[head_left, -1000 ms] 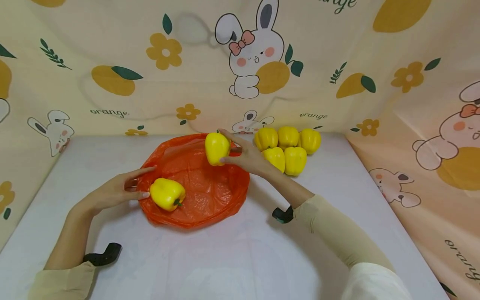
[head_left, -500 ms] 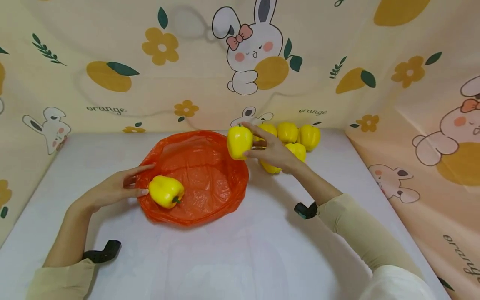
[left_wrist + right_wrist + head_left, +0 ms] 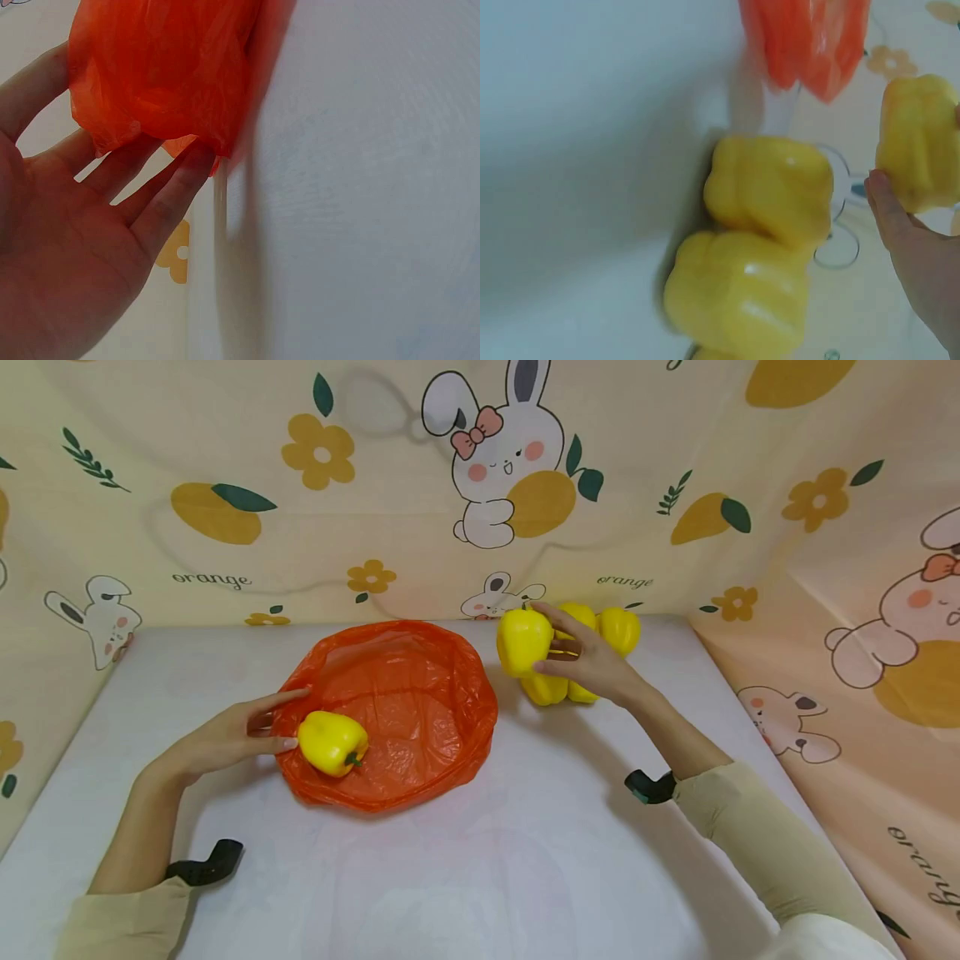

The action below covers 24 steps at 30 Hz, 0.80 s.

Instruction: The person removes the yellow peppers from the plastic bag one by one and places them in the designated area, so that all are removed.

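My right hand (image 3: pixel 596 664) holds a yellow bell pepper (image 3: pixel 522 642) upright by its side, between thumb and fingers. The same pepper (image 3: pixel 919 142) shows at the edge of the right wrist view. My left hand (image 3: pixel 225 739) grips the near-left rim of a red plastic bag (image 3: pixel 408 714), which lies with its mouth spread wide. In the left wrist view, some fingers (image 3: pixel 176 199) reach under the bag's edge. A second yellow bell pepper (image 3: pixel 330 743) lies tipped on its side in the bag, close to the left thumb.
Several yellow bell peppers (image 3: pixel 619 631) stand grouped at the back right of the white table (image 3: pixel 450 877), partly hidden behind the right hand. A patterned cloth (image 3: pixel 405 527) hangs behind and along the sides.
My right hand has moved right with its pepper, from over the bag to in front of the pepper group. The left hand, the bag and the pepper inside have stayed put.
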Tool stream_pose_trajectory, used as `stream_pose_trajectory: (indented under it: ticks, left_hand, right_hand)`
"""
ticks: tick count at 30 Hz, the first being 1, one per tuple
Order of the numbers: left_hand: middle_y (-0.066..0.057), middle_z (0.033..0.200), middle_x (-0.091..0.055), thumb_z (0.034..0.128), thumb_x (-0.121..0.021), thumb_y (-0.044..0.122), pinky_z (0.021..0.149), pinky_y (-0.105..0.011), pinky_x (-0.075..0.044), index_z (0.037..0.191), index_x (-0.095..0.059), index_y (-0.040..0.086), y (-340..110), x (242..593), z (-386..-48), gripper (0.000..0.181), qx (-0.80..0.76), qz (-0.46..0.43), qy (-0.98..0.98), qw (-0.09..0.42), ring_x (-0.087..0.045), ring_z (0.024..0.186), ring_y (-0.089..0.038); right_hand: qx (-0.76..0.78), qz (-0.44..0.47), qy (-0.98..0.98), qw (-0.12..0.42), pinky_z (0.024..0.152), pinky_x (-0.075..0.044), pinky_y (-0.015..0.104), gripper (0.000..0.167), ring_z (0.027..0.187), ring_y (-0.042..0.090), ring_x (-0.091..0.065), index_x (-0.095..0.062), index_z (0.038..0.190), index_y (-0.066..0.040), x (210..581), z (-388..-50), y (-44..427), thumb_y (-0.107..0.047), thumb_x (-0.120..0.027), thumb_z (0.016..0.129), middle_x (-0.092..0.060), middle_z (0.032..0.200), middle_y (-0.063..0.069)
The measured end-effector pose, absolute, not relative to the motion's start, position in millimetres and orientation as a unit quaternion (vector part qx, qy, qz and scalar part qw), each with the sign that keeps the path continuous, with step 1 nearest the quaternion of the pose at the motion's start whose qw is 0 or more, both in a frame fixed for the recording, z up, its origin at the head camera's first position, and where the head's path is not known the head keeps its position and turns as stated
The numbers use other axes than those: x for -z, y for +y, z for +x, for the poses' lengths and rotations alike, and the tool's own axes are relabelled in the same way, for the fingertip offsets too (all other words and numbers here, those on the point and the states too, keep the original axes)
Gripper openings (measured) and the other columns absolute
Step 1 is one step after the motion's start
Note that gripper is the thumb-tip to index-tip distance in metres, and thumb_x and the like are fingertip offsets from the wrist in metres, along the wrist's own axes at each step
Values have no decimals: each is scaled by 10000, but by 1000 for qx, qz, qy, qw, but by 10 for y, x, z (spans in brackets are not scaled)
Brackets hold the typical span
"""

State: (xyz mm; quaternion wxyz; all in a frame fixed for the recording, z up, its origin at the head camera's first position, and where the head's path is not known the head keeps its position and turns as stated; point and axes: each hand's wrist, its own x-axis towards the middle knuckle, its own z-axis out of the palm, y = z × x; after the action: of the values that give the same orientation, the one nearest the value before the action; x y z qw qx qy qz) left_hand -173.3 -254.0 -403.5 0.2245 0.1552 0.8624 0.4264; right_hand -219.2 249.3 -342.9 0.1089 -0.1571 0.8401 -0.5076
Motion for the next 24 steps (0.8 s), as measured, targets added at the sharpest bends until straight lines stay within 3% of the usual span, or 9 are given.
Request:
stream_pose_trajectory:
  ticks: [14, 18, 21, 24]
  left_hand:
    - [-226, 1580, -271, 932, -691, 330, 1040, -680, -356, 1549, -349, 180, -2555, 4055, -1743, 721, -433, 162, 858, 222, -323, 1370, -463]
    - [-234, 1582, -261, 931, -693, 316, 1040, -685, -351, 1550, -345, 168, -2546, 4043, -1741, 726, -434, 162, 858, 224, -306, 1378, -469]
    - [-233, 1583, -259, 929, -694, 322, 1041, -688, -348, 1553, -340, 170, -2546, 4041, -1738, 732, -434, 157, 858, 226, -303, 1381, -469]
    - [-235, 1583, -258, 930, -694, 323, 1045, -689, -342, 1555, -335, 172, -2546, 4051, -1733, 736, -439, 157, 855, 226, -301, 1381, -472]
  right_hand:
    - [487, -122, 860, 90, 1117, -363, 519, 800, 1354, 358, -412, -275, 1565, -363, 3396, -2101, 3078, -149, -710, 929, -239, 1602, 16]
    - [472, -120, 870, 81, 1049, -455, 322, 807, 1340, 364, -427, -262, 1570, -361, 3371, -2071, 3238, -141, -705, 931, -255, 1600, 33]
    - [472, -134, 868, 69, 957, -469, 167, 815, 1319, 374, -435, -250, 1583, -300, 3374, -2063, 3339, -100, -695, 931, -264, 1601, 58]
    - [473, -143, 868, 57, 933, -464, 129, 811, 1300, 364, -444, -254, 1586, -256, 3388, -2056, 3429, -62, -688, 929, -274, 1605, 61]
